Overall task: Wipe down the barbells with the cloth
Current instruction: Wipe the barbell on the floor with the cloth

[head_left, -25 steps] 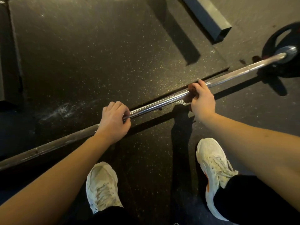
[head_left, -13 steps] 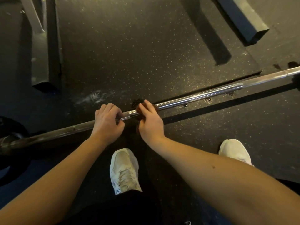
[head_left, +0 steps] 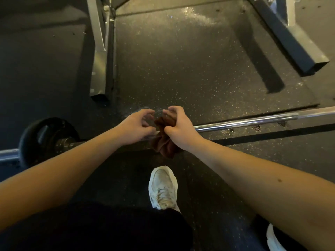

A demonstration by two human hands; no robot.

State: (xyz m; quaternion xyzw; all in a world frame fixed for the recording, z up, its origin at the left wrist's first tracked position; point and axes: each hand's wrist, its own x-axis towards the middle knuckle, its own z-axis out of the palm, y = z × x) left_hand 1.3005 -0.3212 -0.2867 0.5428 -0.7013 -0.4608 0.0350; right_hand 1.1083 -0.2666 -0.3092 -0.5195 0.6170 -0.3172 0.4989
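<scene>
A chrome barbell (head_left: pixel 244 122) lies across the black rubber floor, running from a black weight plate (head_left: pixel 45 140) at the left to the right edge of the view. My right hand (head_left: pixel 178 127) is closed on a bunched brown cloth (head_left: pixel 164 144) just above the bar's middle; part of the cloth hangs below the hand. Right beside it, my left hand (head_left: pixel 136 125) hovers over the bar with fingers curled and apart, its fingertips at the cloth's upper edge. The stretch of bar under both hands is hidden.
Grey steel rack feet lie on the floor beyond the bar, one at the left (head_left: pixel 98 57), one at the upper right (head_left: pixel 297 44). My white shoes (head_left: pixel 163 187) stand just behind the bar. A raised mat edge (head_left: pixel 272 110) runs along the bar.
My left hand has let go of the bar and opened. My right hand has lifted the cloth off the bar. The view has shifted left, bringing the left weight plate in.
</scene>
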